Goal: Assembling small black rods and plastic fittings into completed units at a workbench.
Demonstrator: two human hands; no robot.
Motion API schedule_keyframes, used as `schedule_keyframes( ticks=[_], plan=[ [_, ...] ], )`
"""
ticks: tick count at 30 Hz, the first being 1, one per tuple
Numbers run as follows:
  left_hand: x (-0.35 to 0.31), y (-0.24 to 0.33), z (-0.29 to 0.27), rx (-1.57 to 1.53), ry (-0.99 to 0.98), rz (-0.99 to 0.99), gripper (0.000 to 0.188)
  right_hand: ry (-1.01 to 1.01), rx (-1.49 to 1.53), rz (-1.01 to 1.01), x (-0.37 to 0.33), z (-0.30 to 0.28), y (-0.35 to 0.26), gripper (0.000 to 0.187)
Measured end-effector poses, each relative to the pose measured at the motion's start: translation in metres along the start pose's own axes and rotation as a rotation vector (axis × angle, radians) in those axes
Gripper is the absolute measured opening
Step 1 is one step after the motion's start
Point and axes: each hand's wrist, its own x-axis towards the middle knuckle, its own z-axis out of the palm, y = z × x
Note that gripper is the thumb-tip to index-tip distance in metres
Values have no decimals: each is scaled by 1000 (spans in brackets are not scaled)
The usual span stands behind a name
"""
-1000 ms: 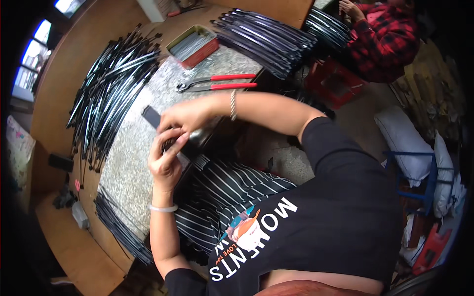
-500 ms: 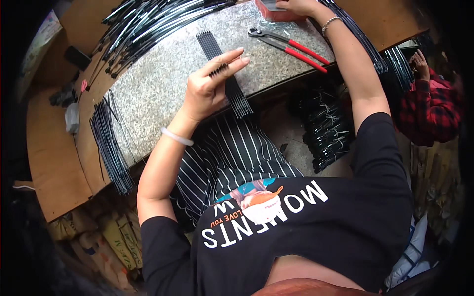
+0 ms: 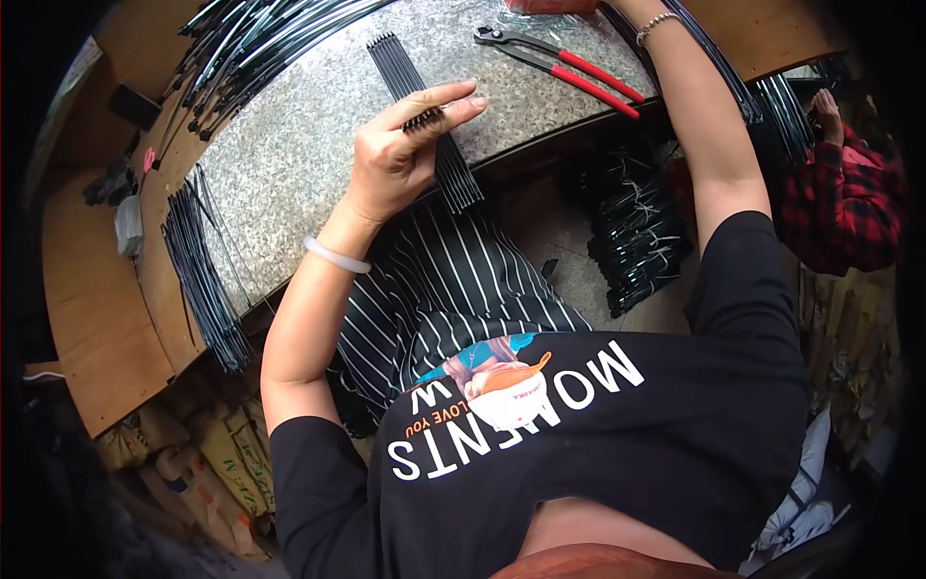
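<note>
My left hand (image 3: 391, 159) lies across a flat row of thin black rods (image 3: 394, 63) on the grey speckled tabletop. Its index and middle fingers stretch out over the row with a gap between them, where dark rods show; the thumb is hidden. The row's near end reaches the table edge. My right forearm (image 3: 709, 116) stretches forward to the table's far side. The right hand's fingers lie past the top edge, close to a red tray-like thing (image 3: 555, 6) that is mostly cut off. Pliers with red handles (image 3: 593, 93) rest right of the rods.
Long black rods or tubes (image 3: 251, 58) are heaped at the far left. A bundle of thin dark rods (image 3: 198, 270) hangs over the left table edge. Tied black bundles (image 3: 637, 232) lie below the table. At right sits another person in a red checked sleeve (image 3: 849, 207).
The whole view has shifted slightly, so the tabletop appears higher. My right hand has slid out past the top edge. My left hand stays on the rods.
</note>
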Motion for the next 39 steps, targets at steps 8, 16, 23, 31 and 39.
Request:
schedule_keyframes(
  ticks=[8, 16, 23, 31, 39],
  plan=[
    [1, -1, -3, 2, -3, 19, 43, 503, 771, -681, -73, -3, -116, 10],
    [-1, -2, -2, 43, -5, 19, 45, 466, 677, -634, -91, -8, -142, 13],
    [-1, -2, -2, 29, 6, 21, 47, 529, 416, -802, -82, -2, -131, 15],
    [-3, -5, -2, 25, 11, -2, 47, 481, 357, -802, -81, -6, -136, 14],
    [-4, -4, -4, -6, 8, 10, 48, 518, 239, -827, -79, -2, -136, 13]
  ],
)
